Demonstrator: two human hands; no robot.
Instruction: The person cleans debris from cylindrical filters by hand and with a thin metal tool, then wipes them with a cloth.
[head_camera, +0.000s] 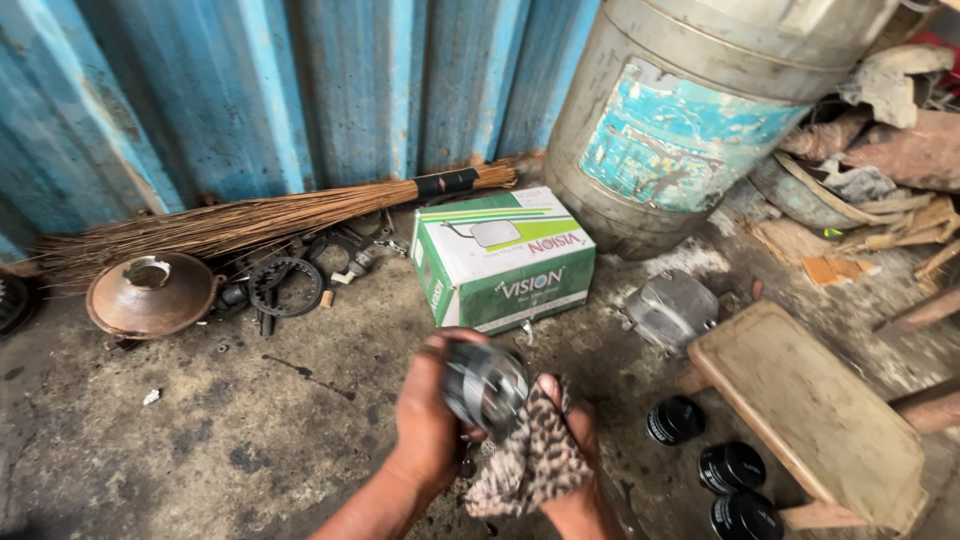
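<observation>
My left hand (425, 415) grips a round grey metal part (486, 385) low in the middle of the view. My right hand (578, 470) sits just beside it, holding a leopard-patterned cloth (530, 455) pressed against the part's lower right side. Motion blurs the part, so its exact shape is unclear. Both hands hover above the stained concrete floor (200, 430), just in front of a green and white cardboard box (502, 258).
A twig broom (260, 215) lies along the blue corrugated wall (250, 90). A rusty dish (150, 293) and a metal ring (285, 286) lie at left. A big dented drum (680, 110), silver casting (670, 308), low wooden stool (805, 410) and three black round parts (730, 467) stand at right.
</observation>
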